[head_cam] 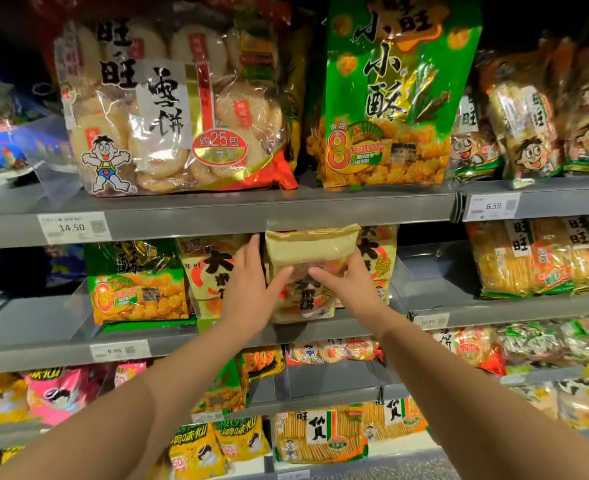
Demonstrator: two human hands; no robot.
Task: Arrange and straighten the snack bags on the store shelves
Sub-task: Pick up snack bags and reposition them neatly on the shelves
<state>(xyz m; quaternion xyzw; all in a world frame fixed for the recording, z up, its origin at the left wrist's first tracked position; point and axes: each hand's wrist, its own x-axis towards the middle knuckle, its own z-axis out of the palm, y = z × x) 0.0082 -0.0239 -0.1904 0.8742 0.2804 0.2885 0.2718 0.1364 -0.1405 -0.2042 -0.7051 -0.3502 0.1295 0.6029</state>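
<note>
We're holding the tan rice-cracker bag (312, 247) upright on the middle shelf (459, 318). Left hand (251, 289) and right hand (350, 284) are gripping it, thumbs pressing its front, fingers (253, 245) curling round its sides.

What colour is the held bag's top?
Pale beige-gold on the bag, clearest in the head view.

Dim aisle, glare on wrappers, edges bowed and soft.

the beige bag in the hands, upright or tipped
Upright: the beige bag stands on the shelf, top edge up, left hand and right hand gripping it.
</note>
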